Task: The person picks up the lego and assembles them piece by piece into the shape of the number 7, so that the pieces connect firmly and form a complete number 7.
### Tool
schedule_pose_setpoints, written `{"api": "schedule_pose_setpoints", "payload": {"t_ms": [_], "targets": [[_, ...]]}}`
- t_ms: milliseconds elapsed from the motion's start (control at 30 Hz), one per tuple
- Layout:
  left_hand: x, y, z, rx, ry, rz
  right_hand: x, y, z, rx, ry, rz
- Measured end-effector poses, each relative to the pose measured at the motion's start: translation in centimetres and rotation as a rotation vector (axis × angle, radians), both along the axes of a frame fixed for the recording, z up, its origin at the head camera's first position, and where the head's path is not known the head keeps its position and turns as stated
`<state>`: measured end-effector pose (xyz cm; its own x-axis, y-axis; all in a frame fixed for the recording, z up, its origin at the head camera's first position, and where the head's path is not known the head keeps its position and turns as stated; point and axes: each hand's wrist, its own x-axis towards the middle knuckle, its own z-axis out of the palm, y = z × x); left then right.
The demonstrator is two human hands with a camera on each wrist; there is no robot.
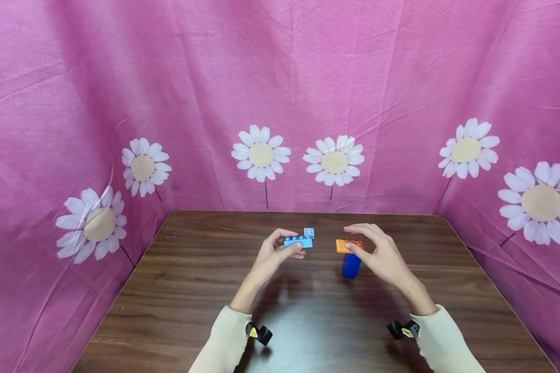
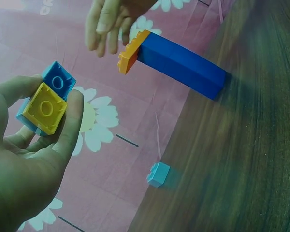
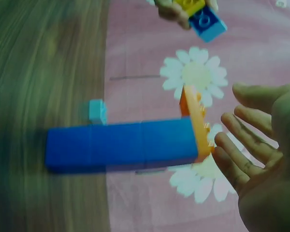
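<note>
My left hand [image 1: 269, 256] pinches a long light blue toy brick [image 1: 297, 243] between thumb and fingers. In the left wrist view a yellow brick [image 2: 46, 109] is joined to its underside, leaving one hollow end of the blue brick uncovered. To the right, a tall dark blue brick tower [image 1: 351, 266] stands upright on the table. An orange brick [image 2: 130, 52] with studs caps the tower and juts out past one side. My right hand [image 3: 261, 145] is beside this orange top, fingers spread and loosely bent, gripping nothing.
A small light blue brick [image 1: 309, 232] sits on the brown wooden table [image 1: 205, 269], beyond the left hand. Pink cloth [image 1: 298, 77] with white daisies hangs behind the table and along both sides.
</note>
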<state>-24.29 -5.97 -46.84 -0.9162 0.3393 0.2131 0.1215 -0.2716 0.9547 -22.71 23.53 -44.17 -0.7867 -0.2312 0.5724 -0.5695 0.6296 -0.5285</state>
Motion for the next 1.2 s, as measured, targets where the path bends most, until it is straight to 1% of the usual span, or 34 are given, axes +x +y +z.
{"api": "schedule_pose_setpoints", "payload": {"t_ms": [100,300,367,467,633,1000,1067,1200], "targets": [[0.0,0.2,0.0,-0.001,0.002,0.003,-0.1,1.0,-0.6,0.015,-0.059,-0.009],[0.0,0.7,0.2,0.002,-0.004,0.011,-0.2,2.2,-2.0,0.043,-0.235,-0.007],[0.1,0.8,0.2,-0.004,-0.011,0.019,-0.3,2.5,-2.6,0.048,-0.271,-0.010],[0.1,0.9,0.2,-0.011,-0.013,0.023,-0.6,2.9,-3.4,0.014,-0.284,0.001],[0.1,1.1,0.2,0.001,-0.012,0.021,-1.1,2.9,-4.2,-0.044,-0.255,0.036],[-0.1,1.5,0.0,-0.069,-0.020,0.043,-0.9,0.9,-4.5,-0.072,-0.301,0.026],[-0.1,1.6,0.0,-0.082,-0.013,0.051,-0.9,0.4,-4.6,-0.080,-0.302,0.024],[-0.3,1.6,-0.2,-0.124,0.015,0.088,-0.8,-0.7,-4.5,-0.093,-0.297,0.022]]}}
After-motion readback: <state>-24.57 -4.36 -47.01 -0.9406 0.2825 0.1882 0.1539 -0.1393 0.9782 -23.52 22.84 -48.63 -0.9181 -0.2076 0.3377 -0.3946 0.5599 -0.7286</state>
